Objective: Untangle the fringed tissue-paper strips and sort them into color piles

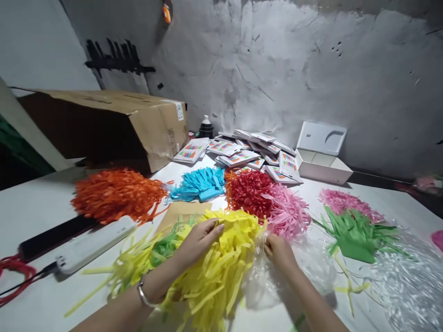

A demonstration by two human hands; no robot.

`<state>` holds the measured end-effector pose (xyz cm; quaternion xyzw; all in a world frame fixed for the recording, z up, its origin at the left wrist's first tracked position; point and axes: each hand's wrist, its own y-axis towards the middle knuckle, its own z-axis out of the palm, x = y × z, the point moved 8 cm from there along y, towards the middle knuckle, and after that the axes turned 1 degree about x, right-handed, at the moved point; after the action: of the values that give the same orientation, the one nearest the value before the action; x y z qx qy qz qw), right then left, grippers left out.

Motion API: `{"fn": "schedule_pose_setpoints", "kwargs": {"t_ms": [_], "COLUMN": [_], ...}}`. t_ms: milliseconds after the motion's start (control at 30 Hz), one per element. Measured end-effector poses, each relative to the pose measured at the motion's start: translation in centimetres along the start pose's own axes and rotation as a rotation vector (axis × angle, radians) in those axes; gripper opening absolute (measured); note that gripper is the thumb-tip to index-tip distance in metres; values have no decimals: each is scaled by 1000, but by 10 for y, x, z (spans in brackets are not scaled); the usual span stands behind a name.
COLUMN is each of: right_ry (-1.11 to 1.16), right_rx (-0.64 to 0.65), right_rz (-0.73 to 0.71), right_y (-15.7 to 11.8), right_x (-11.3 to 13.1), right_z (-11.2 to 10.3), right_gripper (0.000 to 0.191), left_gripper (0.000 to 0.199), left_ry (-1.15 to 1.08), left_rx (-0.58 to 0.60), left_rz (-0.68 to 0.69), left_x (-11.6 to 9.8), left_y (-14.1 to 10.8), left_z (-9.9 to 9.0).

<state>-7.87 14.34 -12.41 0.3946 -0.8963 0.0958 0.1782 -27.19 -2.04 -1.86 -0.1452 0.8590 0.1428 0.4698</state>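
A large bundle of yellow tissue-paper fringe (221,267) lies in front of me on the white table. My left hand (202,237), with a silver bangle at the wrist, has its fingers closed over the top of this bundle. To the right, my right hand (277,249) is closed in a fist and pinches the edge of a clear plastic bag (261,281), which touches the fringe's right side. Some green strips (166,246) mix with loose yellow strips left of the bundle. Pink fringe (287,210) and red fringe (247,189) sit just beyond my hands.
Orange fringe (117,193), a white power strip (95,244) and a black power bank-like slab (57,237) are at left. Blue fringe (200,182), flat printed packets (238,159), a cardboard box (159,133) and a white box (325,170) stand behind. Green fringe (360,235) and silver strips (411,281) lie right.
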Motion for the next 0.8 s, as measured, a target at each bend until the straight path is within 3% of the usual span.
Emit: {"fn": "schedule_pose_setpoints", "kwargs": {"t_ms": [67, 167, 267, 300, 400, 467, 667, 800], "right_ry": [28, 74, 135, 178, 87, -5, 119, 84], "right_rx": [-46, -195, -350, -406, -530, -577, -576, -613], "right_rz": [-19, -60, -183, -307, -458, -459, -441, -454], "right_y": [-3, -19, -46, -56, -75, -78, -81, -90], "right_x": [3, 23, 76, 101, 157, 171, 158, 162], "right_z": [-17, -59, -93, -100, -96, -86, -76, -74], "right_gripper": [14, 9, 20, 20, 20, 22, 15, 14], "left_gripper": [39, 35, 32, 33, 36, 37, 35, 33], "left_ry": [-31, -51, -125, -151, -172, -138, -52, -38], "left_rx": [13, 34, 98, 114, 116, 89, 7, -7], "left_rz": [-6, -12, 0, 10, 49, 74, 148, 165], "left_x": [0, 0, -4, -6, -11, -13, -20, -24], "left_y": [-3, -9, -16, -18, -25, -29, -40, -42], "left_z": [3, 5, 12, 15, 21, 23, 18, 18]}}
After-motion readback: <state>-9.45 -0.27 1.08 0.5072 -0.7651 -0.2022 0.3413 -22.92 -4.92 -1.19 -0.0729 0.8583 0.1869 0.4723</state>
